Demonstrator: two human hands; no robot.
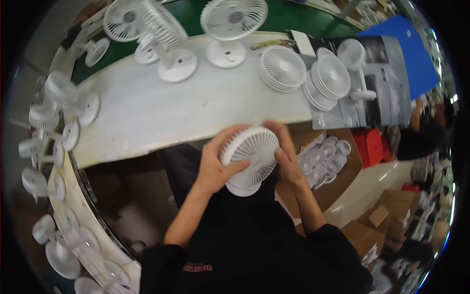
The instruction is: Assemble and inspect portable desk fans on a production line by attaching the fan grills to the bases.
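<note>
From my remote seat, the biggest thing I see is the long white workbench (161, 112), curving across the upper half of the view. Its near edge runs just above my hands, and the middle stretch of its top lies bare between the fan groups. Behind it a green surface (196, 19) carries more white fans, among them a desk fan on a round base (227, 29) and another tipped beside it (161, 41). A curved white shelf (73, 196) sweeps down the left rim, lined with assembled fans (54, 93). At the bench's right end two stacks of white fan grilles (283, 67) (327, 81) sit side by side, the right one on a grey printed sheet (387, 93). Below the bench edge, right of my hands, an open cardboard box (352, 161) holds small round white parts (323, 159), with a red stool (370, 146) just beyond it; what the parts are, I cannot quite make out at this distance.

Both forearms rise from the lower edge and meet in front of my black shirt. My left hand (215, 166) wraps the left rim of a white fan head (249, 156), fingers curled around it and thumb across its front. My right hand (286, 157) clasps the right rim, fingers closed behind. The fan head sits between them, grille facing up, just below the bench edge and clear of it.
</note>
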